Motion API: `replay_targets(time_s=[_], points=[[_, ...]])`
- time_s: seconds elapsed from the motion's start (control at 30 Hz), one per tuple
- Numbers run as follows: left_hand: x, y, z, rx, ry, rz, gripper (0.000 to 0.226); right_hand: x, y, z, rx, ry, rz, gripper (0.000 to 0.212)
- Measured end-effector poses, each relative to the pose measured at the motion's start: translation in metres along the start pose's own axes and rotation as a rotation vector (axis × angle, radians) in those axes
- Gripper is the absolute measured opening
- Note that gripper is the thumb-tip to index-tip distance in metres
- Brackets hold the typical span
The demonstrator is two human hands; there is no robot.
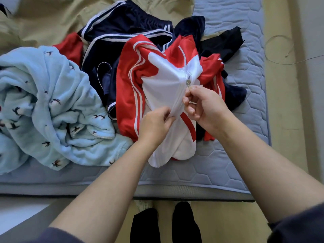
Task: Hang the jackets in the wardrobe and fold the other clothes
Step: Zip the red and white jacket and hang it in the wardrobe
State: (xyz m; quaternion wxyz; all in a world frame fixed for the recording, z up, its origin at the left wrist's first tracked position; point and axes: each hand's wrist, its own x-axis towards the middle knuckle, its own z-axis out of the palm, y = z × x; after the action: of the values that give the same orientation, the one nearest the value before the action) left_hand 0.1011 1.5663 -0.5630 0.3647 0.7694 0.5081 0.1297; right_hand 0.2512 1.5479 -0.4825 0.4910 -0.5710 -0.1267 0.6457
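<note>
A red and white track jacket [157,81] lies bunched on the grey quilted mattress [201,171], its white zipper running up the middle. My left hand [155,124] pinches the white fabric beside the zipper near its lower part. My right hand [203,106] pinches the zipper line just below the metal zipper pull [188,82]. Behind the jacket lie navy garments with white stripes [122,30], more red cloth [70,48] and a black garment [222,43].
A light blue fleece garment with small bird prints [47,106] is heaped at the left. Beige bedding [43,16] covers the far left. The mattress edge runs across below my hands; my feet in black socks [164,223] stand on the floor. A thin cable [284,57] lies on the floor at the right.
</note>
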Motion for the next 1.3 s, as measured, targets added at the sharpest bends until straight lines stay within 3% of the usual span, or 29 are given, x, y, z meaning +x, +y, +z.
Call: replay_targets(time_s=[0.07,0.33,0.47,0.5,0.57,0.63,0.67,0.77,0.83,0.97,1.0,1.07,1.13,1.2,1.3], points=[[-0.001,0.003,0.002,0.044,0.028,0.010,0.031,-0.001,-0.003,-0.001,0.002,0.009,-0.019,0.026],[-0.037,-0.041,0.019,0.211,-0.102,-0.239,0.043,-0.010,0.011,0.005,-0.049,0.001,0.011,0.029],[-0.019,-0.028,-0.001,0.111,-0.310,-0.282,0.011,-0.015,0.012,0.000,-0.097,0.000,0.003,0.028],[-0.012,-0.020,-0.011,0.053,-0.281,-0.304,0.019,-0.017,0.011,-0.001,-0.115,0.000,-0.006,0.028],[0.007,0.002,-0.038,-0.076,-0.049,-0.295,0.013,-0.022,0.009,-0.003,-0.152,0.000,-0.021,0.028],[0.030,0.032,-0.063,-0.142,0.184,-0.209,0.007,-0.027,0.008,-0.003,-0.187,0.004,-0.027,0.029],[0.043,0.048,-0.072,-0.155,0.218,-0.167,0.008,-0.030,0.008,-0.003,-0.203,0.006,-0.029,0.029],[0.077,0.092,-0.078,-0.084,0.015,-0.168,0.019,-0.038,0.009,0.000,-0.272,0.010,-0.034,0.029],[0.089,0.107,-0.071,0.060,-0.233,-0.270,0.029,-0.045,0.010,0.001,-0.320,-0.001,-0.043,0.030],[0.089,0.100,-0.054,0.260,-0.693,-0.551,0.026,-0.057,0.014,-0.001,-0.419,-0.031,-0.059,0.029],[0.085,0.096,-0.052,0.214,-0.708,-0.617,0.026,-0.059,0.017,-0.003,-0.434,-0.034,-0.058,0.028],[0.079,0.089,-0.051,-0.077,-0.572,-0.736,0.017,-0.062,0.023,-0.006,-0.449,-0.028,-0.053,0.028],[0.069,0.085,-0.057,-0.558,-0.352,-0.796,0.009,-0.064,0.029,-0.010,-0.464,-0.001,-0.021,0.028],[0.055,0.085,-0.069,-0.980,-0.255,-0.812,0.014,-0.066,0.032,-0.014,-0.504,0.038,0.040,0.028],[0.028,0.092,-0.091,-1.208,-0.250,-0.780,0.019,-0.068,0.028,-0.016,-0.561,0.139,0.088,0.023]])
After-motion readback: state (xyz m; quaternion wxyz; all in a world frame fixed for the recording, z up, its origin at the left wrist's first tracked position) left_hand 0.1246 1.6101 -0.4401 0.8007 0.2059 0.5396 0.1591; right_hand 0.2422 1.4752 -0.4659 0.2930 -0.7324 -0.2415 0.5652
